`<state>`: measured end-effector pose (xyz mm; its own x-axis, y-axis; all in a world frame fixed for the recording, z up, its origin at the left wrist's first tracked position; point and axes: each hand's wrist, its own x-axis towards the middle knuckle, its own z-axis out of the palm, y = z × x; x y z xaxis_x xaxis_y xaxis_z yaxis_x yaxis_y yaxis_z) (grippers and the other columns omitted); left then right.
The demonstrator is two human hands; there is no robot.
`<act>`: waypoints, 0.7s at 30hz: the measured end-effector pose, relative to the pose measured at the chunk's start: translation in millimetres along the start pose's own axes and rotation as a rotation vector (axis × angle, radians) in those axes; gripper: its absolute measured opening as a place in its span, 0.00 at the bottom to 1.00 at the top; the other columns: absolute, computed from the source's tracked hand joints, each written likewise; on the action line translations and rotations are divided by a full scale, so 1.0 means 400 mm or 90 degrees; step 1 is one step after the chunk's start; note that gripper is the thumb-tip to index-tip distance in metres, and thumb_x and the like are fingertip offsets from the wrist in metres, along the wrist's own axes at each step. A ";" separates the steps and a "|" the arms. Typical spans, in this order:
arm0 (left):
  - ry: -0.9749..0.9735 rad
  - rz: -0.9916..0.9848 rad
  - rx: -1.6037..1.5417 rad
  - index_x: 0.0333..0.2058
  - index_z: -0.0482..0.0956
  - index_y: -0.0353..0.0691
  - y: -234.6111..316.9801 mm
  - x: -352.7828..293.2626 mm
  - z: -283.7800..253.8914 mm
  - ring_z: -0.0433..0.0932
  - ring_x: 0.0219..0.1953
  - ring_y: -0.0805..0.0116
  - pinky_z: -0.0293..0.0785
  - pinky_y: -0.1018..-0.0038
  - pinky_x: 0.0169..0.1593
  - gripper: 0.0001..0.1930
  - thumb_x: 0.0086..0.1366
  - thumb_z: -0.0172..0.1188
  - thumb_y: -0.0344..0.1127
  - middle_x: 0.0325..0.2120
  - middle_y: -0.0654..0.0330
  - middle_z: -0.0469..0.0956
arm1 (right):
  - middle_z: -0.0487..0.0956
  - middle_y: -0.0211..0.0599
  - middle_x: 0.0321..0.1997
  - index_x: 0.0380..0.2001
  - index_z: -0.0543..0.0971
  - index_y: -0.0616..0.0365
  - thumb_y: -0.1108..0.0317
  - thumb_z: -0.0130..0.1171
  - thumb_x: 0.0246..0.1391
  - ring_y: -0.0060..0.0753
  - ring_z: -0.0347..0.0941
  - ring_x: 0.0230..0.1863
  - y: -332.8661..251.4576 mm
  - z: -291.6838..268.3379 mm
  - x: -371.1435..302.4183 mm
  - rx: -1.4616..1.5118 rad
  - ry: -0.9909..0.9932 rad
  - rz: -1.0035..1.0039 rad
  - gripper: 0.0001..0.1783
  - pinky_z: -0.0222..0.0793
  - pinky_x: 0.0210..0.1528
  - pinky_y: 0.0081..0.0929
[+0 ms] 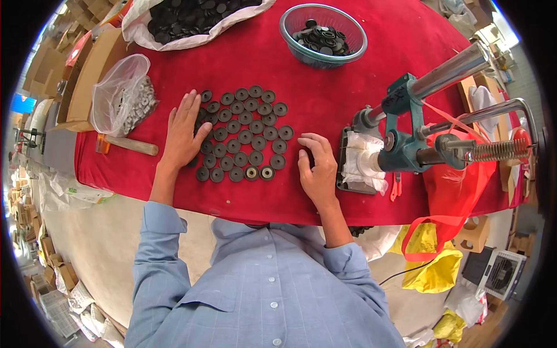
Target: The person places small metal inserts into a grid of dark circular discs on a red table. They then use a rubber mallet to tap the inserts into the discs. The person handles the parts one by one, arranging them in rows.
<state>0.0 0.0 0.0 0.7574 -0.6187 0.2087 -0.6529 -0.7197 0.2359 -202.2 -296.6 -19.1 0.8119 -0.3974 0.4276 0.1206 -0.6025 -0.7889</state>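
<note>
Many small black round discs [245,137], each with a hole or recess in the middle, lie spread in a loose patch on the red cloth. Two discs at the near edge show a pale metal ring [267,173] inside. My left hand [184,132] is laid flat along the patch's left side, fingers stretched out, touching or partly covering the outermost discs. On the right side, my right hand [318,168] rests on the cloth with fingers loosely bent and the thumb apart, holding nothing. It sits between the discs and the hand press [406,136].
A clear plastic bag of small metal parts [136,104] and a hammer [132,145] lie at left. At the back are a white sack [197,36] and a clear bowl [325,61] of black pieces. Red-handled pliers [396,187] and a red bag [458,191] sit beside the press.
</note>
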 end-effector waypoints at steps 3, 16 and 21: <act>-0.046 0.026 0.021 0.79 0.58 0.43 0.030 -0.008 -0.001 0.51 0.83 0.54 0.44 0.47 0.82 0.38 0.79 0.55 0.52 0.81 0.56 0.56 | 0.82 0.47 0.54 0.48 0.83 0.63 0.81 0.62 0.58 0.52 0.79 0.55 0.004 -0.003 0.001 -0.005 0.000 -0.005 0.14 0.77 0.57 0.44; 0.062 0.012 -0.095 0.74 0.67 0.37 0.006 0.038 -0.010 0.61 0.78 0.47 0.56 0.54 0.78 0.33 0.78 0.58 0.47 0.75 0.47 0.66 | 0.83 0.47 0.52 0.45 0.84 0.63 0.81 0.62 0.58 0.52 0.80 0.53 0.002 0.003 0.006 0.003 0.004 -0.018 0.12 0.77 0.56 0.44; 0.013 0.033 -0.018 0.76 0.63 0.37 -0.011 0.055 0.049 0.59 0.79 0.47 0.53 0.51 0.79 0.34 0.80 0.54 0.48 0.78 0.47 0.61 | 0.83 0.47 0.52 0.45 0.84 0.64 0.81 0.62 0.58 0.53 0.80 0.53 0.000 0.001 0.004 0.014 -0.002 0.008 0.12 0.77 0.56 0.44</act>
<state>19.8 -16.7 -15.1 0.7226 -0.6480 0.2406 -0.6912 -0.6774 0.2516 -200.5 -296.8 -18.4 0.8148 -0.4033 0.4164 0.1229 -0.5819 -0.8040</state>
